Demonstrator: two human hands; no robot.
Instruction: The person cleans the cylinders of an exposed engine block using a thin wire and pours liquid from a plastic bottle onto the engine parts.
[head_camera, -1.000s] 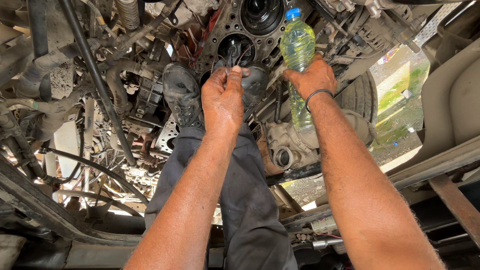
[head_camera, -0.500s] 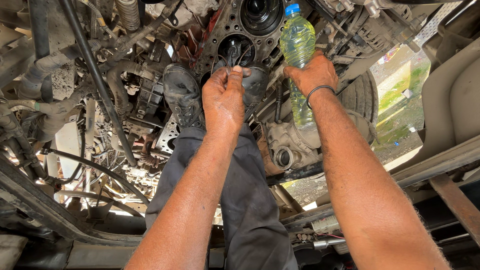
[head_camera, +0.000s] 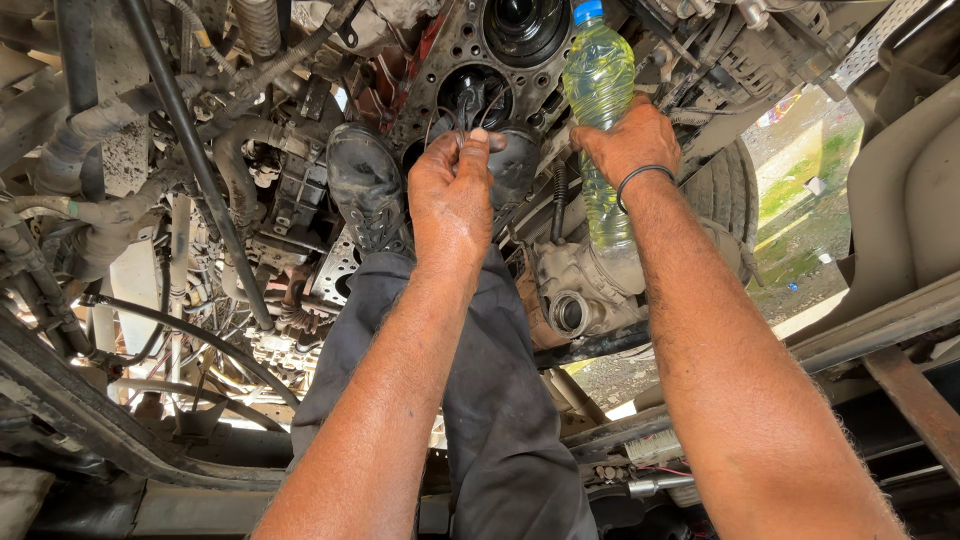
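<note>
You are looking into a cramped, grimy engine bay (head_camera: 300, 200) crowded with black hoses (head_camera: 190, 160), wiring and greasy metal parts. A dark engine block face (head_camera: 470, 50) with round bores sits near the top middle. On your right, a tyre (head_camera: 725, 190) shows against bright daylight, with sunlit ground and green patches (head_camera: 800, 190) beyond it. A rusty frame rail (head_camera: 880, 330) runs along the right, and a dark curved beam (head_camera: 90, 420) crosses the lower left.
</note>
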